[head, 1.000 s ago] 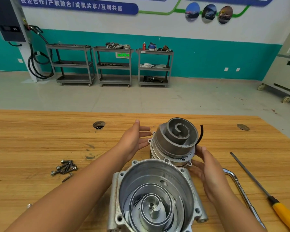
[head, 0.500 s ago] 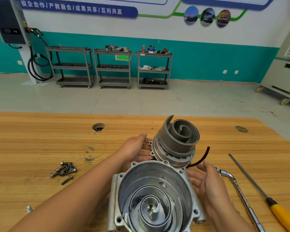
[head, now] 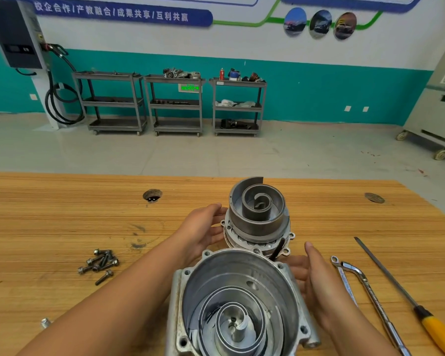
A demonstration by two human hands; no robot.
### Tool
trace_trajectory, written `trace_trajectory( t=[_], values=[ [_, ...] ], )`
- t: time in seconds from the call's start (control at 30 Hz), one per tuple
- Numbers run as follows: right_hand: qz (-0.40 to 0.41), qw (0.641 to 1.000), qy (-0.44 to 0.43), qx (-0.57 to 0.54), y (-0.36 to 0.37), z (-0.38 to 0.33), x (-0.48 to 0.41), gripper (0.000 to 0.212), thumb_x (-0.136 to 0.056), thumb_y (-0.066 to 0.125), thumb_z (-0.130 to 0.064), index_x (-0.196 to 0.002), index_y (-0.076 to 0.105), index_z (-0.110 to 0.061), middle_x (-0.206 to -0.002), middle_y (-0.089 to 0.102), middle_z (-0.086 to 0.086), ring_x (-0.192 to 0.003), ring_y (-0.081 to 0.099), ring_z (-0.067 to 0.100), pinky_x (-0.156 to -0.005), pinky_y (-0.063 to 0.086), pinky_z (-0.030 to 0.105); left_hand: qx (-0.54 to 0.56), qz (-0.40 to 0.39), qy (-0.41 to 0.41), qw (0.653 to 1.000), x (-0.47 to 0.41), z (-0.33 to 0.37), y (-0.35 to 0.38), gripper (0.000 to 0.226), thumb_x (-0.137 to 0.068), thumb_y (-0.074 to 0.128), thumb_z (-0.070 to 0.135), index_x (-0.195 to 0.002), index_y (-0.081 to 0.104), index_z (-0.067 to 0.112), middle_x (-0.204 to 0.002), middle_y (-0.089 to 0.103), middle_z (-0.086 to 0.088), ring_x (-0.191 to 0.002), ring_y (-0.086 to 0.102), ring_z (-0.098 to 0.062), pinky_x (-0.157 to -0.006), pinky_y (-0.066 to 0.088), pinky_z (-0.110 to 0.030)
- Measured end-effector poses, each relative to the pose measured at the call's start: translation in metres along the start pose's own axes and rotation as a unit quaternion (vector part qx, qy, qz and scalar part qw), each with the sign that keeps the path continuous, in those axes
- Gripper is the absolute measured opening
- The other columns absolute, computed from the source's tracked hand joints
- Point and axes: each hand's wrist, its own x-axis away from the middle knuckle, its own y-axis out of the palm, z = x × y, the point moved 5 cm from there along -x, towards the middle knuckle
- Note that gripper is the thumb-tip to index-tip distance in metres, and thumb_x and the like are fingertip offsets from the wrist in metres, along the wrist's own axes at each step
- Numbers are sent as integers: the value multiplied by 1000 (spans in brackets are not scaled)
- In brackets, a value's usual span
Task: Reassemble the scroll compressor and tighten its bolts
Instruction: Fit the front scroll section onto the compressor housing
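Note:
A grey orbiting scroll assembly (head: 257, 214) with a flanged plate under it stands upright at mid-table, spiral up. My left hand (head: 203, 232) holds its left side, thumb near the top edge and fingers under the flange. My right hand (head: 316, 273) lies at its lower right with straight fingers reaching toward the base, partly hidden behind the housing. A black seal strip (head: 278, 249) hangs at the assembly's front right. The aluminium housing (head: 190, 283) with the fixed scroll inside sits open-side up just in front, between my forearms.
Several loose bolts (head: 99, 263) lie in a heap on the wooden table (head: 62, 214) to the left. An offset wrench (head: 365, 291) and a yellow-handled screwdriver (head: 409, 299) lie on the right. A small plug (head: 45, 322) sits at the near left edge.
The scroll assembly went from tilted to upright and turned. The black strip swung from its right side to its front. My left hand closed onto the assembly's side.

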Motion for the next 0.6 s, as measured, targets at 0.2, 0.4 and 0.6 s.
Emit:
trace_trajectory(
  t=[0.2,0.4,0.6],
  values=[
    [37,993,-113,23,-5,-29,-20,32,-103,34,-34,-109,63,-21,-97,67,6,-76,65,22,-59,46,31,9,-17,9,1000,1,2,7,25,-102,44,18,-90,64,11,-76,65,-1,-57,62,-13,-51,52,-22],
    [6,998,-20,-53,6,-30,-24,31,-102,38,-37,-101,63,-18,-77,72,4,-74,64,22,-60,50,34,-132,-34,-53,989,6,-3,6,31,-103,42,36,-103,62,12,-83,66,-9,-65,63,-18,-51,53,-21],
    [8,998,-32,-60,21,-42,-22,38,-100,39,-41,-95,71,-21,-90,74,-4,-92,62,16,-81,48,35,-330,-54,2,942,-2,-5,10,56,-102,20,55,-90,66,24,-63,71,5,-56,66,-8,-60,52,-23]
  ],
)
